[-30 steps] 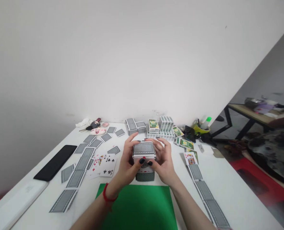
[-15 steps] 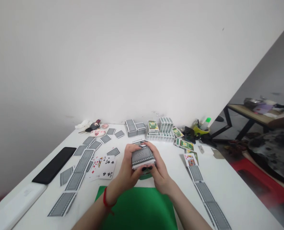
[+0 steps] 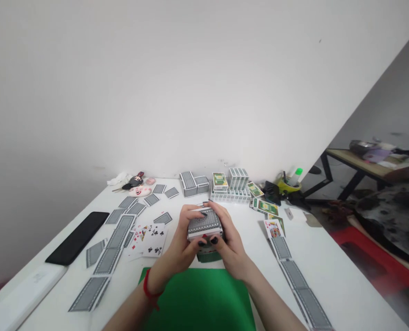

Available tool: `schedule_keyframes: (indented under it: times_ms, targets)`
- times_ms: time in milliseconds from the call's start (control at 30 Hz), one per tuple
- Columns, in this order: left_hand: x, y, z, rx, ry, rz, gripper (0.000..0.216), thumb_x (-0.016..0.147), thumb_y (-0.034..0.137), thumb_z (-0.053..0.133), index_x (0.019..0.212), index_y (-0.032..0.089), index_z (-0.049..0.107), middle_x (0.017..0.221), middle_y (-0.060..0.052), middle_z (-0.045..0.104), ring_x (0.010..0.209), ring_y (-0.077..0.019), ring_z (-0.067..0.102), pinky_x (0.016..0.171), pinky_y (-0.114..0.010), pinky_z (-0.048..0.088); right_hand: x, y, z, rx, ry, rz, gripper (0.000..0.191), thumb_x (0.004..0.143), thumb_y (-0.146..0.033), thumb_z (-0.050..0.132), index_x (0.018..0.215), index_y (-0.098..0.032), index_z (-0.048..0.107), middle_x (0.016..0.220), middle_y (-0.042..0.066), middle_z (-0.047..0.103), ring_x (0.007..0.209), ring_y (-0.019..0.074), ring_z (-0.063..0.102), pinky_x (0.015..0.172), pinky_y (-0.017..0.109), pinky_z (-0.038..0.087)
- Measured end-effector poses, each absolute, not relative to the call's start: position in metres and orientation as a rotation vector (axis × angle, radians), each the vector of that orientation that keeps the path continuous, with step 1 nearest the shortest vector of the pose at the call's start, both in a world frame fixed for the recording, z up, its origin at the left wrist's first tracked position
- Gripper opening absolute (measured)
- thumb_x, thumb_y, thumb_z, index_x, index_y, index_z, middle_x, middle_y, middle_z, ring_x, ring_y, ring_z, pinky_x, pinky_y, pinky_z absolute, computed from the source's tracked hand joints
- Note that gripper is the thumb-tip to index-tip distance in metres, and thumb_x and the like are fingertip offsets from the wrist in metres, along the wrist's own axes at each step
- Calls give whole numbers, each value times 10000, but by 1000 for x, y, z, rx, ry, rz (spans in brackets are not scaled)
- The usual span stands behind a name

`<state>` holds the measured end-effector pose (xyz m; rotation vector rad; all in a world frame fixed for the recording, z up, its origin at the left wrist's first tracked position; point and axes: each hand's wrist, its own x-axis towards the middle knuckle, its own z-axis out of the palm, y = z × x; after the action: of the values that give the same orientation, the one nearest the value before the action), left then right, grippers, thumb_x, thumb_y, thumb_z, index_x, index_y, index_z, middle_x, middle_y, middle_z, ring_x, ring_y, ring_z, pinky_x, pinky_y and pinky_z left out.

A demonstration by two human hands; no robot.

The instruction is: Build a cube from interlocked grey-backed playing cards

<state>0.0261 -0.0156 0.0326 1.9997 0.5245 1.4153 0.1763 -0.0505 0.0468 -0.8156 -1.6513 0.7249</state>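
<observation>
Both my hands hold one thick stack of playing cards [image 3: 205, 221], grey patterned backs up, above the far edge of a green mat [image 3: 201, 299]. My left hand [image 3: 181, 246] wraps the stack's left side with the thumb on its near edge. My right hand [image 3: 230, 243] closes on the right side, its dark-nailed thumb on the near edge too. Under the stack a green card box [image 3: 207, 255] shows between my thumbs.
Grey-backed cards [image 3: 110, 250] lie in rows on the white table at left and at right [image 3: 294, 276], with face-up cards [image 3: 149, 236] beside them. Card decks and boxes [image 3: 225, 184] stand at the back. A black phone [image 3: 78, 236] lies at far left.
The stack dropped lower and my fingers closed tighter round it; a second ago it was raised with my fingers spread behind it. It has since lifted slightly, showing the green box.
</observation>
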Motion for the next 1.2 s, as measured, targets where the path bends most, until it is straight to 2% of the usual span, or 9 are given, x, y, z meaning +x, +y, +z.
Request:
schedule_keyframes:
  times_ms: [100, 267, 433, 567, 667, 767, 1033, 1133, 1200]
  targets:
    - [28, -14, 33, 1953, 480, 1410, 520, 755, 555, 560, 1171, 279, 414, 1207, -102, 353, 1105, -260, 399, 856, -392, 431, 176, -49, 46, -782, -1638, 721, 490, 898, -471, 381, 1344, -276, 325, 1399, 75, 356, 1306, 249, 315, 1077, 448, 273]
    - [36, -18, 31, 1977, 537, 1537, 255, 875, 440, 449, 1031, 253, 524, 1157, -84, 390, 1097, -242, 423, 874, -402, 418, 170, -49, 37, -735, -1580, 640, 215, 930, -368, 351, 1111, -282, 429, 1344, 75, 376, 1272, 228, 364, 1019, 457, 342]
    - [38, -23, 32, 1948, 647, 1533, 153, 908, 321, 415, 939, 227, 532, 1085, -73, 422, 1035, -216, 461, 862, -385, 421, 166, -50, 34, -788, -1519, 664, 148, 929, -343, 363, 1035, -262, 428, 1318, 89, 394, 1232, 221, 413, 975, 433, 396]
    - [36, -23, 34, 1842, 603, 1481, 156, 914, 326, 393, 992, 241, 499, 1123, -79, 439, 1011, -208, 470, 841, -365, 433, 171, -52, 44, -855, -1568, 799, 403, 917, -364, 399, 1290, -257, 290, 1377, 105, 359, 1295, 217, 342, 1048, 420, 338]
    - [36, -23, 33, 1816, 584, 1448, 208, 902, 370, 412, 1060, 246, 465, 1144, -90, 429, 997, -214, 464, 818, -357, 446, 176, -55, 53, -916, -1713, 810, 557, 923, -371, 378, 1412, -242, 145, 1482, 90, 212, 1367, 223, 202, 1117, 437, 220]
    - [36, -23, 28, 1854, 556, 1478, 260, 891, 403, 423, 1095, 243, 443, 1118, -93, 416, 984, -215, 456, 806, -351, 448, 180, -57, 57, -955, -1808, 759, 545, 930, -359, 353, 1424, -240, 155, 1499, 72, 180, 1380, 219, 163, 1130, 440, 185]
    - [25, -20, 34, 2024, 577, 1262, 207, 899, 347, 421, 1073, 240, 453, 1145, -98, 395, 1006, -220, 457, 831, -371, 443, 188, -61, 60, -1129, -1875, 703, 568, 910, -412, 385, 1419, -218, 225, 1447, 109, 317, 1314, 264, 331, 1067, 460, 313]
    - [23, -21, 41, 1899, 579, 1287, 217, 899, 375, 415, 1060, 240, 469, 1138, -94, 418, 968, -208, 482, 800, -347, 457, 185, -60, 62, -996, -1805, 784, 610, 902, -476, 368, 1430, -220, 203, 1479, 89, 261, 1348, 249, 267, 1094, 449, 268]
    - [23, -21, 43, 1770, 544, 1352, 240, 902, 412, 393, 1046, 237, 471, 1120, -92, 449, 959, -209, 500, 784, -338, 463, 182, -59, 63, -882, -1678, 913, 557, 916, -502, 286, 1409, -244, 272, 1475, 56, 282, 1352, 229, 262, 1103, 439, 254]
